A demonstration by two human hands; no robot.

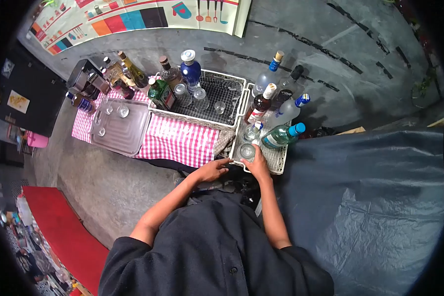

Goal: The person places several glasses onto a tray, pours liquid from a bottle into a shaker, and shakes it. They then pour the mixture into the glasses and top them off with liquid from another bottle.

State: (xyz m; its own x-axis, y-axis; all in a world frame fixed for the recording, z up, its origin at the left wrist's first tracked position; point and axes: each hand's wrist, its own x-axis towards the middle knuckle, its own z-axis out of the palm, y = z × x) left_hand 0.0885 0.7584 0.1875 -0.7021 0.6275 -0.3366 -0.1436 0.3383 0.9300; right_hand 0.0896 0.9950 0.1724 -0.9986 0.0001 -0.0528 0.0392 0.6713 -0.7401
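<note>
My right hand (258,166) is wrapped round a clear drinking glass (246,152) at the near end of a white wire basket (280,166). My left hand (213,170) holds nothing, its fingers apart and reaching to the basket's near left corner. Just past the glass stands a small clear bottle (252,131). A green bottle with a blue cap (276,137) leans beside it on the right. Farther back in the same basket are a dark red bottle (258,109), a clear bottle with a blue cap (287,111) and a frosted bottle with a cork stopper (265,79).
Left of it, a second basket (197,118) holds a blue bottle (190,71), a green bottle (161,93) and several glasses. A clear plastic tray (121,143) with small glasses lies on a pink checked cloth (182,143). Dark sheeting (365,197) covers the right side.
</note>
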